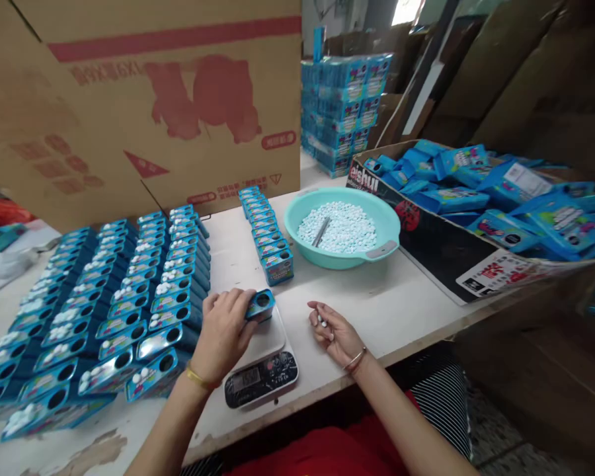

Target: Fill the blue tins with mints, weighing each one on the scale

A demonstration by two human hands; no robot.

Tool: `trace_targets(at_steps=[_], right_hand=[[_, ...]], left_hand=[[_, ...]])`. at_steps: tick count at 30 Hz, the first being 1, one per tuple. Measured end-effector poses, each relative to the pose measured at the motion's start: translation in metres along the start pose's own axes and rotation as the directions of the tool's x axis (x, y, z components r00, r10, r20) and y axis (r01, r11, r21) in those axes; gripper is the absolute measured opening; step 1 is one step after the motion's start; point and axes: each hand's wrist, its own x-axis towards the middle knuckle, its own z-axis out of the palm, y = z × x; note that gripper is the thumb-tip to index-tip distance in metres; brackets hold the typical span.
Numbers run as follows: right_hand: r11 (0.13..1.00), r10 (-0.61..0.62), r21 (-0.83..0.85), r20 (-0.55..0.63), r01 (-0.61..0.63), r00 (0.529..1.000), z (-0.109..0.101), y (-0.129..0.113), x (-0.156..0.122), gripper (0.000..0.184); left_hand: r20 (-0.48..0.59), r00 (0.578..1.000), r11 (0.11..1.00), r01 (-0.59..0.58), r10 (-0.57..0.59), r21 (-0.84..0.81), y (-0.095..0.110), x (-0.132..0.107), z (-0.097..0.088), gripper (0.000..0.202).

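My left hand (pixel 227 325) grips a small blue tin (pixel 262 301) with a dark round hole in its top, over the white plate of a digital kitchen scale (pixel 262 379). Whether the tin rests on the plate is hard to tell. To the right of the scale, my right hand (pixel 336 336) is palm up with curled fingers, closed around a few small white candies (pixel 322 321). Beyond both hands a turquoise basin (pixel 342 261) holds many pale candies (pixel 350 225) and a grey stick-like tool (pixel 321 232). A row of blue tins (pixel 270 241) stands left of the basin.
Several rows of blue tins (pixel 171 301) with white candies on their tops cover the table's left side. A large cardboard carton (pixel 178 99) stands behind them. On the right is an open box (pixel 421 241) full of blue packs; wrapped stacks (pixel 344 112) rise at the back.
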Motion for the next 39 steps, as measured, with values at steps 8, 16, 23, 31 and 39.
trace_targets(at_steps=[8, 16, 23, 31, 39], right_hand=[[0.999, -0.027, 0.048, 0.037, 0.025, 0.999, -0.002, 0.004, 0.006, 0.027], [1.000, 0.007, 0.014, -0.025, -0.007, 1.000, -0.004, 0.005, -0.007, 0.029], [0.998, 0.045, -0.035, -0.057, -0.047, 0.997, -0.005, 0.005, -0.012, 0.025], [0.999, 0.042, -0.015, -0.034, -0.043, 0.999, -0.004, 0.005, -0.012, 0.024], [0.999, -0.013, -0.040, -0.106, 0.008, 0.994, 0.004, 0.007, -0.006, 0.034]], left_hand=[[-0.041, 0.999, 0.999, -0.037, 0.036, -0.033, 0.025, 0.069, 0.052, 0.030], [-0.123, 0.988, 0.995, 0.088, -0.092, -0.042, 0.014, 0.019, 0.021, 0.051], [-0.116, 0.950, 0.920, 0.309, -0.288, 0.241, -0.031, -0.119, -0.045, 0.033], [-0.040, 0.987, 0.917, 0.160, -0.156, 0.366, -0.033, -0.129, -0.048, 0.013], [0.089, 0.996, 0.991, -0.035, 0.023, 0.128, 0.001, -0.042, -0.061, 0.020]])
